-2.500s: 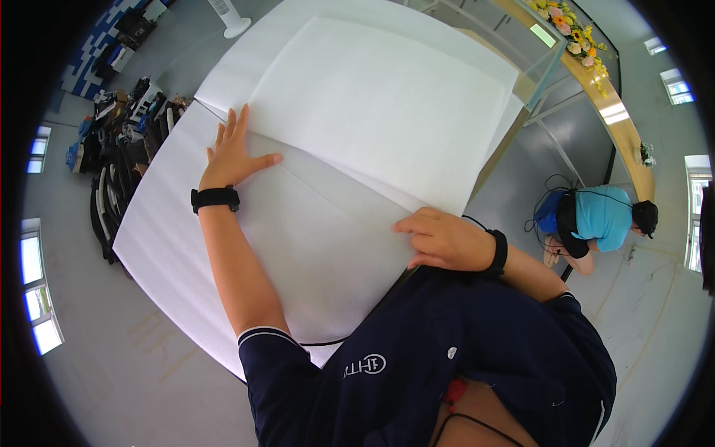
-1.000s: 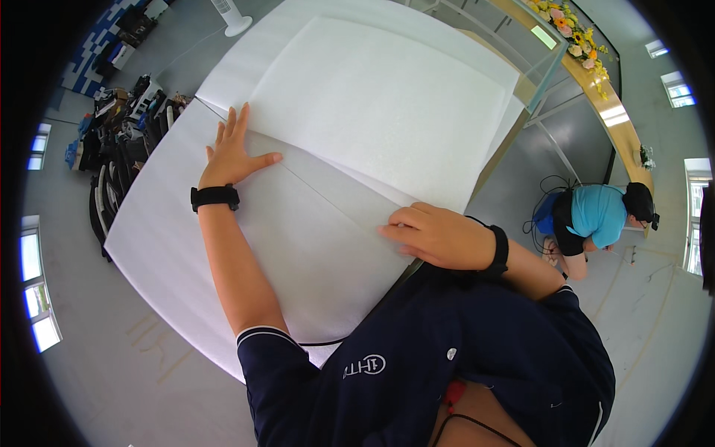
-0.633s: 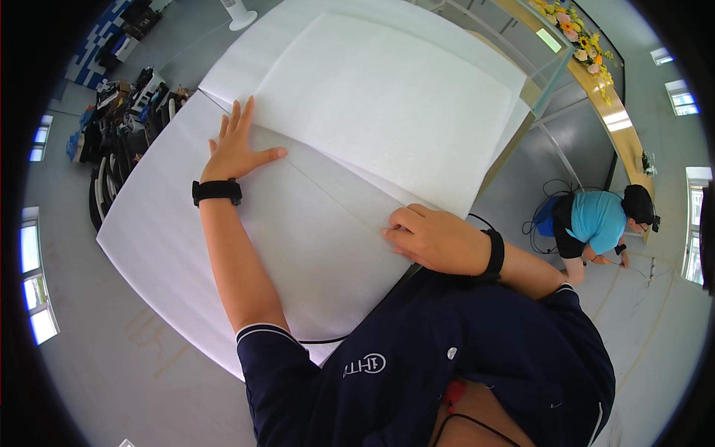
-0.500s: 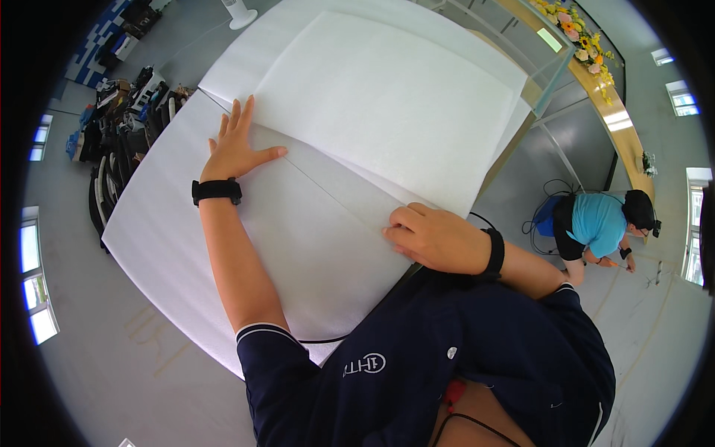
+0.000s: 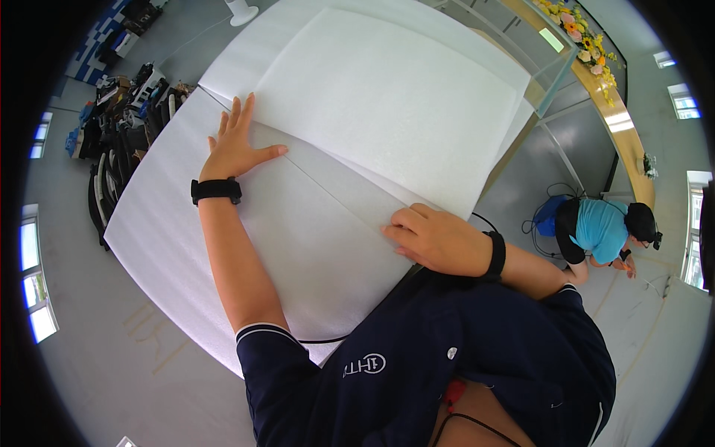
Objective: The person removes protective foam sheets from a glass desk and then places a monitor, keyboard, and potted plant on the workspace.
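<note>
A large white foam sheet [image 5: 313, 246] covers the surface before me, with a thin dark line running slantwise across it between my hands. My left hand [image 5: 238, 145] lies flat with fingers spread, pressing on the sheet near the line's far left stretch. At the line's right end rests my right hand [image 5: 439, 238], its fingers curled down against the foam; whatever they may hold is hidden underneath. Beyond the line lies a smaller white foam piece [image 5: 395, 97], one edge close to my left fingertips.
A glass-sided case [image 5: 547, 82] stands at the far right beside a wooden counter [image 5: 618, 127] with flowers [image 5: 585, 41]. To the right, a person in a light blue shirt [image 5: 599, 227] bends toward the floor. Piled gear and bags [image 5: 123, 134] line the left.
Both my hands stay where they were. The person on the right has shifted slightly, one hand moving a little. The whole view has tilted a touch.
</note>
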`<action>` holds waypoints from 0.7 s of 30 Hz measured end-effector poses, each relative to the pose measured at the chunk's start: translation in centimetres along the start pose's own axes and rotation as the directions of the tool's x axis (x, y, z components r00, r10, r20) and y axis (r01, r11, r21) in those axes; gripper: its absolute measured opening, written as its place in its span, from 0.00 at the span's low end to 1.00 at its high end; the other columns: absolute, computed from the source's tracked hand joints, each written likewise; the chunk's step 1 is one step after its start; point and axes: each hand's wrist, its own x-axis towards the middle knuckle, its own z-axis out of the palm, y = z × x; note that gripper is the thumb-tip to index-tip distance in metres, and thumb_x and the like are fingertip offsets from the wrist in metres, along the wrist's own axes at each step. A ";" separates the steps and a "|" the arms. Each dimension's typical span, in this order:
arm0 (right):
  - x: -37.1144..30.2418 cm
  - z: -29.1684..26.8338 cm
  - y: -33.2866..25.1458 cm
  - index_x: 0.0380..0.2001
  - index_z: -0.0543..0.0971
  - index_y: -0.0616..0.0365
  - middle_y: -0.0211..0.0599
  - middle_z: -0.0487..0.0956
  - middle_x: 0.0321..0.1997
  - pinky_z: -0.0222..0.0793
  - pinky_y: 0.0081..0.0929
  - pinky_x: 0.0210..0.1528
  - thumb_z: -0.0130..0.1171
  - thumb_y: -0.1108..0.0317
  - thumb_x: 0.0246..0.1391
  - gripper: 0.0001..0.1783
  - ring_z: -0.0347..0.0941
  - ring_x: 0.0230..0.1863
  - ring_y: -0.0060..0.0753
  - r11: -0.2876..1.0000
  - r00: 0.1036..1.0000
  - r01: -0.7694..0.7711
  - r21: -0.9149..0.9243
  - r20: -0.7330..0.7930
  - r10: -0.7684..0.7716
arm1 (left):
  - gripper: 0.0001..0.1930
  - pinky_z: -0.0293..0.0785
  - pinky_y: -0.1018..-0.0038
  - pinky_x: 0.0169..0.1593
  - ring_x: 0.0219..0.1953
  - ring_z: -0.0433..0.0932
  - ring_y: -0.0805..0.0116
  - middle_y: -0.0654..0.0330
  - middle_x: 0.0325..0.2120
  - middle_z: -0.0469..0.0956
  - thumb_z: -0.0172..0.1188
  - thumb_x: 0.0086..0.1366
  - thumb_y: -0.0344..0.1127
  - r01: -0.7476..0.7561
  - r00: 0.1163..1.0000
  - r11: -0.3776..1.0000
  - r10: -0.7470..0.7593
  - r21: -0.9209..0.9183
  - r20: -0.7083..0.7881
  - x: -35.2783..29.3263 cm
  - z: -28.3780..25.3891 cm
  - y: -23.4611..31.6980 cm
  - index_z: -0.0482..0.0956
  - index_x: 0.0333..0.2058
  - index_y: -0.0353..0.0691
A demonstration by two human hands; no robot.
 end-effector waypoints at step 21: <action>-0.1 0.2 -0.1 0.37 0.70 0.61 0.34 0.67 0.35 0.65 0.24 0.37 0.56 0.71 0.39 0.17 0.64 0.36 0.33 0.996 0.997 0.027 -0.079 -0.067 -0.033 | 0.58 0.35 0.44 0.57 0.62 0.36 0.52 0.57 0.61 0.38 0.65 0.31 0.62 0.021 1.000 1.000 -0.021 -0.010 0.017 0.1 -0.4 0.3 0.42 0.60 0.56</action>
